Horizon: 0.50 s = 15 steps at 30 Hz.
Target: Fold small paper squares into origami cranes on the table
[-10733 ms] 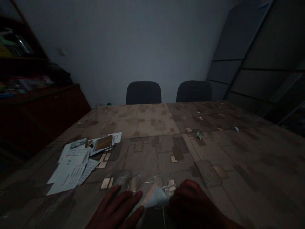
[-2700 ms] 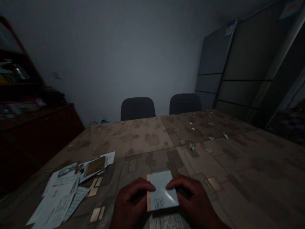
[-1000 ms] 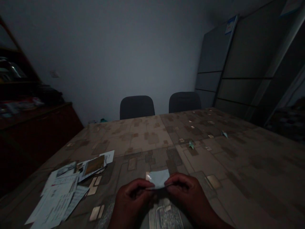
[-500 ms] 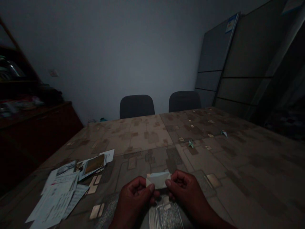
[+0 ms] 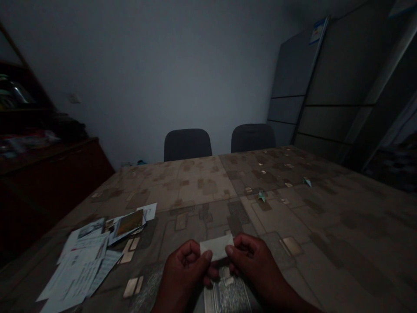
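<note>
A small folded piece of pale paper (image 5: 217, 248) is held above the near part of the table, its flat face toward me. My left hand (image 5: 187, 271) pinches its left end between thumb and fingers. At the right end, my right hand (image 5: 252, 261) grips it the same way, thumb in front. The fingers behind the paper are partly hidden. Beyond my hands, a small folded green paper figure (image 5: 261, 196) stands on the table, and another folded paper piece (image 5: 306, 182) lies farther right.
A loose pile of printed sheets and cards (image 5: 80, 265) spreads over the table's left side. The patterned tablecloth (image 5: 195, 187) covers the table. Two dark chairs (image 5: 187, 144) stand at its far edge, with a wooden cabinet (image 5: 58, 182) to the left.
The folded paper's raised upper flap, which showed a bluish inside, now lies out of sight, and a flat pale face shows. Both hands keep nearly the same place and grip.
</note>
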Each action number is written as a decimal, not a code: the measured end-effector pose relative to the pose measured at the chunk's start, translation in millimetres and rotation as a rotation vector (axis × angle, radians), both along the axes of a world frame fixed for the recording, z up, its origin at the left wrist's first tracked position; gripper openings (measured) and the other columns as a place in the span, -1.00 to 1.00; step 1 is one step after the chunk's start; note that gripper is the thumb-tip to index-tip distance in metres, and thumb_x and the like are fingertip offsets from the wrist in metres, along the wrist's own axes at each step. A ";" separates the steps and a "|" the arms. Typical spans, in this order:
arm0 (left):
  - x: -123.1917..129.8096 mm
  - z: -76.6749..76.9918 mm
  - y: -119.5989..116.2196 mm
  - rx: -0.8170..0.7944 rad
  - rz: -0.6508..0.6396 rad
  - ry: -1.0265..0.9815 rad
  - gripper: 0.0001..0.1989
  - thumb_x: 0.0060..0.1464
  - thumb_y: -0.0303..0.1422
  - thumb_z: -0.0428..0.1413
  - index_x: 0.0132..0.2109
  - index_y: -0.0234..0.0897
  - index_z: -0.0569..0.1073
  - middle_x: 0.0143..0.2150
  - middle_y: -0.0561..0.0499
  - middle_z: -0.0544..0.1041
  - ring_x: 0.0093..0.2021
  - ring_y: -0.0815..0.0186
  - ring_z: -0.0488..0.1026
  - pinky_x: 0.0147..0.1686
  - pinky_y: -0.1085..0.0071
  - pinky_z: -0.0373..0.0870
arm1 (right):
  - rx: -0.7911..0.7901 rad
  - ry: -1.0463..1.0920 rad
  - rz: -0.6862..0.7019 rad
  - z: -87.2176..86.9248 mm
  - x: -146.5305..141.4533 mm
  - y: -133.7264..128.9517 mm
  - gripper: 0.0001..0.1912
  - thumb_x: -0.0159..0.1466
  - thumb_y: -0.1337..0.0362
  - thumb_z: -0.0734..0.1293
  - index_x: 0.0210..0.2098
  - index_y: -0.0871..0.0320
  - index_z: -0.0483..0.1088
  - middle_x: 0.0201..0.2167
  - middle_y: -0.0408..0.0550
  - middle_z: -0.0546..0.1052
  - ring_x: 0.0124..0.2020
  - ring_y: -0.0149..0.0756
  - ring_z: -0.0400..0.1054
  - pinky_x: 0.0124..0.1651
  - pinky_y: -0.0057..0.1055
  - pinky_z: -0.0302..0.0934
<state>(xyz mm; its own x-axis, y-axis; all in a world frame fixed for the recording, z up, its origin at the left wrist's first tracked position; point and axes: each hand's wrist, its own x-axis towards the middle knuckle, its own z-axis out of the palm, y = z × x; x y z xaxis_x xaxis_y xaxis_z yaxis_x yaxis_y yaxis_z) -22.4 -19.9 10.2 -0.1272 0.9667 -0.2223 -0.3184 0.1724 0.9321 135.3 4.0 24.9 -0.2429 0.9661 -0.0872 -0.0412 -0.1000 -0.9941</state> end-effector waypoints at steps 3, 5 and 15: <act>1.6 1.3 0.8 -0.019 0.009 0.033 -0.61 -0.18 -0.28 0.34 -0.54 -0.24 0.23 -0.74 0.06 0.53 -0.77 0.49 0.34 -0.72 0.64 0.15 | -0.015 -0.003 -0.012 -3.1 -0.7 0.4 -0.60 0.05 -0.02 0.38 -0.58 0.15 0.21 -0.70 -0.24 0.32 -0.66 -0.45 0.20 -0.54 -0.50 0.07; 2.4 1.9 1.2 -0.013 0.010 0.055 -0.61 -0.18 -0.29 0.34 -0.55 -0.24 0.22 -0.75 0.07 0.52 -0.78 0.49 0.34 -0.73 0.64 0.14 | -0.024 0.002 -0.015 -4.4 -1.0 0.5 -0.60 0.05 -0.01 0.38 -0.59 0.14 0.19 -0.71 -0.25 0.30 -0.67 -0.46 0.19 -0.55 -0.51 0.05; 4.6 1.7 -0.6 -0.006 0.006 0.074 -0.65 -0.16 -0.29 0.32 -0.56 -0.24 0.25 -0.75 0.04 0.50 -0.79 0.46 0.32 -0.73 0.60 0.16 | -0.038 -0.038 -0.018 -9.0 -2.2 0.2 -0.63 0.06 0.01 0.36 -0.58 0.13 0.19 -0.70 -0.22 0.31 -0.67 -0.45 0.17 -0.56 -0.50 0.03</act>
